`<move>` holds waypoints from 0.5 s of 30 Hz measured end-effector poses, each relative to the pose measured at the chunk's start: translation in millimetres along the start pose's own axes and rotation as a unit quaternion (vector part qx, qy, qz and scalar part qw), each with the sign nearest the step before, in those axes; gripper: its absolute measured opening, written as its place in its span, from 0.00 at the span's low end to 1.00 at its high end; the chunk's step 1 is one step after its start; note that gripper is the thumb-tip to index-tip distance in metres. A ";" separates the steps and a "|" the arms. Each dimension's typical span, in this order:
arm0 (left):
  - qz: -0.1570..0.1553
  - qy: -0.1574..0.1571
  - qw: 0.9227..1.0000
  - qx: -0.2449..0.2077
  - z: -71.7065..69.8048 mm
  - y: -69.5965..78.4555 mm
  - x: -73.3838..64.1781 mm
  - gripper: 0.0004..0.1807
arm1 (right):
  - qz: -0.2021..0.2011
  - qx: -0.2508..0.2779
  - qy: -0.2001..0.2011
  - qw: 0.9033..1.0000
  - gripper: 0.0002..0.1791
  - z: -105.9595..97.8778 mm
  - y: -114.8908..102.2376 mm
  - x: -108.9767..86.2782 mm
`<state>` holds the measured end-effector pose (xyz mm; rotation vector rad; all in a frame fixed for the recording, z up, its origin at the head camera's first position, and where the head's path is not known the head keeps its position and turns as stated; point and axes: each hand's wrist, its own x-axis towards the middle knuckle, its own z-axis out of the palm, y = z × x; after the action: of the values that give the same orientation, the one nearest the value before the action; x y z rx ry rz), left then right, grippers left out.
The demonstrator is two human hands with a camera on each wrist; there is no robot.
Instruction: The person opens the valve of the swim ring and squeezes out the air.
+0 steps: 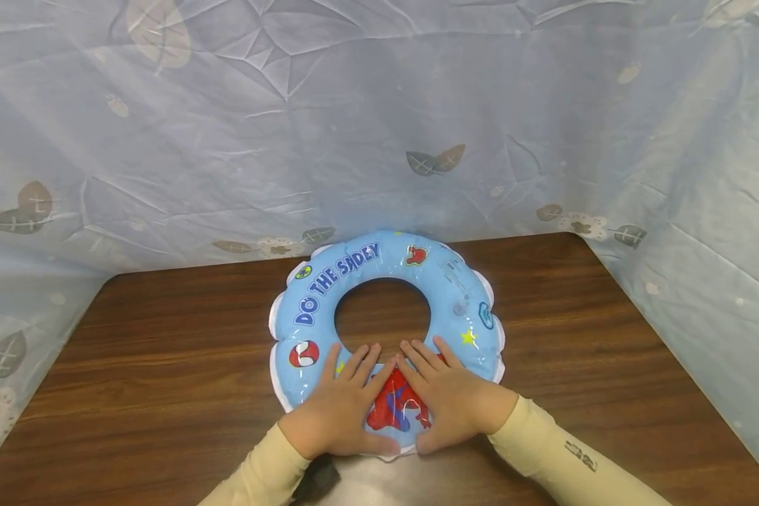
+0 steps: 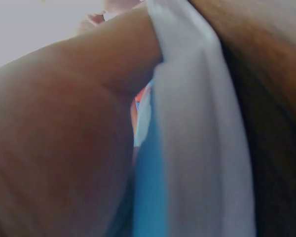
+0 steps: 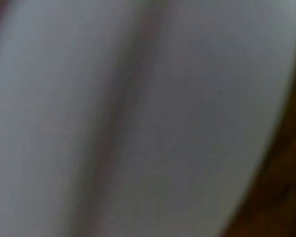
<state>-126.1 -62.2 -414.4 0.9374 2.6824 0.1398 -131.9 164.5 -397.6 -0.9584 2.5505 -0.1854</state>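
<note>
An inflated light-blue swim ring (image 1: 392, 258) with a white scalloped edge and cartoon prints lies flat on a brown wooden table. On its near side my left hand (image 1: 348, 407) rests with fingers spread and straight. My right hand (image 1: 452, 397) lies beside it in the same manner, and the fingertips of both nearly meet at the inner hole. A red and blue printed figure (image 1: 392, 407) shows between the hands. In the left wrist view the ring's white edge (image 2: 200, 128) runs close by the hand. Blurred pale material (image 3: 187, 123) fills most of the right wrist view.
The wooden table (image 1: 164, 365) reaches back to a grey-blue curtain (image 1: 367, 105) with leaf prints, which also hangs along both sides. A small dark object (image 1: 318, 479) sits by the left wrist at the near edge.
</note>
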 end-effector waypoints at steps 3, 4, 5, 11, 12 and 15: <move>-0.002 -0.012 1.000 0.001 -3.1 1.7 -1.1 0.65 | 0.000 -0.004 -0.002 1.000 0.64 0.7 -0.2 0.7; -0.002 -0.013 1.000 -0.001 -4.1 2.1 -1.5 0.65 | 0.000 -0.004 -0.003 1.000 0.64 0.9 -0.1 0.9; -0.004 -0.016 1.000 -0.002 -5.0 2.5 -1.6 0.65 | 0.000 -0.004 -0.003 1.000 0.64 0.9 -0.1 1.1; -0.003 -0.003 1.000 0.007 -12.2 5.1 -4.1 0.64 | 0.003 0.000 -0.003 1.000 0.64 -0.5 -0.6 1.4; -0.002 0.000 1.000 0.010 -12.8 5.5 -4.3 0.64 | 0.003 -0.001 -0.003 1.000 0.63 -0.7 -0.8 1.3; 0.000 0.010 1.000 0.009 -14.5 6.9 -4.5 0.63 | 0.003 -0.001 0.000 1.000 0.62 -2.1 -1.3 0.4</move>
<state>-123.1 -59.5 -398.1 0.9472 2.7073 0.1252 -132.3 163.2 -395.4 -0.9501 2.5543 -0.1822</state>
